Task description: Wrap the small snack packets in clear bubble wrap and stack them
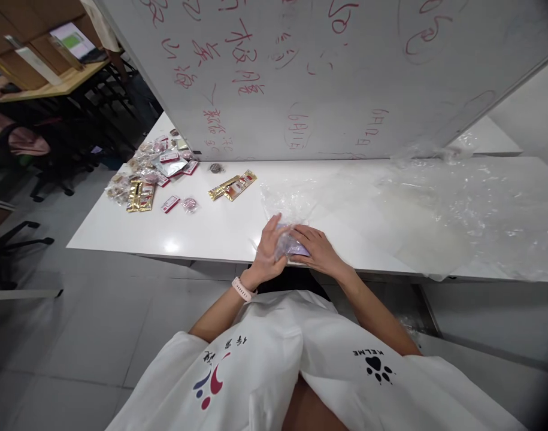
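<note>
At the table's front edge, a light purple item (300,249) sits inside a clear plastic bag (289,200), which spreads loosely over the table behind it. My left hand (269,246) grips the crinkled plastic on the item's left side, thumb bent towards it. My right hand (317,248) is curled over the item's right side and top, pressing the plastic to it. Both hands cover much of the item, so its exact kind is hidden. A pale pink watch band (243,289) is around my left wrist.
Gold sachets (240,185) and a small dark round piece (216,168) lie on the white table (220,233). Further left are a red-and-white packet (170,204) and a pile of wrapped snacks (159,161). Large clear plastic sheets (489,221) cover the right. A whiteboard (318,90) stands behind.
</note>
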`<action>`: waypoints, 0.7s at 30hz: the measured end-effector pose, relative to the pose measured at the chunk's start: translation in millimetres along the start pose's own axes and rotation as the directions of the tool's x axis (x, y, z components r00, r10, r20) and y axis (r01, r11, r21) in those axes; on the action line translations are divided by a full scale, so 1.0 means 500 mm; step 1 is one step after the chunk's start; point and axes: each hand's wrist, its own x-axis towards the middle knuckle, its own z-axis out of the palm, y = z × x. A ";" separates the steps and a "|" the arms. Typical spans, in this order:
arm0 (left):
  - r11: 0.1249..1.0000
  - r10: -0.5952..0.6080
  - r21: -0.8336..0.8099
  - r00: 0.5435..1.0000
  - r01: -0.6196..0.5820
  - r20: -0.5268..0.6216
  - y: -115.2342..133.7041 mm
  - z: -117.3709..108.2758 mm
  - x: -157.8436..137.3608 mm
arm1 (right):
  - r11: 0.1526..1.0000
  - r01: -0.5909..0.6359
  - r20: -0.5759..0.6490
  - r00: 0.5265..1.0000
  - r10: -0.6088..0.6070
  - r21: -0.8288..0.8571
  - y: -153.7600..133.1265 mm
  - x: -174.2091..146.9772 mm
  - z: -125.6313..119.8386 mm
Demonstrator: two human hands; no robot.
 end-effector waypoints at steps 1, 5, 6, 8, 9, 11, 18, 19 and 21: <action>0.997 0.048 0.061 0.995 -0.053 0.082 -0.003 -0.009 -0.007 | 1.000 -0.004 0.003 1.000 0.004 -0.008 0.002 0.003 0.000; 0.987 0.110 0.091 0.970 -0.132 0.218 -0.039 -0.024 -0.005 | 0.999 -0.011 -0.020 1.000 0.012 0.052 0.000 0.017 -0.011; 0.990 0.103 0.071 0.977 -0.118 0.189 -0.048 -0.025 0.001 | 0.996 -0.021 -0.033 0.999 0.024 0.088 -0.002 0.020 -0.015; 0.998 0.045 0.034 0.992 -0.049 0.120 -0.055 -0.026 0.016 | 0.980 -0.073 -0.052 0.995 0.084 0.188 -0.007 0.025 -0.024; 1.000 -0.010 0.012 0.996 0.009 0.090 -0.053 -0.027 0.024 | 0.962 -0.120 -0.054 0.989 0.137 0.247 -0.009 0.027 -0.028; 0.989 -0.139 -0.039 0.989 0.141 0.051 -0.042 -0.029 0.040 | 0.900 -0.232 -0.046 0.962 0.267 0.370 -0.015 0.030 -0.035; 0.979 -0.179 -0.101 0.984 0.177 -0.013 -0.029 -0.018 0.041 | 0.670 -0.425 -0.188 0.743 0.642 0.609 -0.025 0.006 -0.040; 0.984 -0.147 -0.109 0.989 0.143 -0.028 -0.032 -0.016 0.031 | 0.590 -0.446 -0.205 0.654 0.728 0.673 -0.017 0.002 -0.041; 0.988 -0.094 -0.125 0.995 0.088 -0.040 -0.038 -0.015 0.010 | 0.432 -0.429 -0.182 0.509 0.841 0.793 0.009 0.004 -0.047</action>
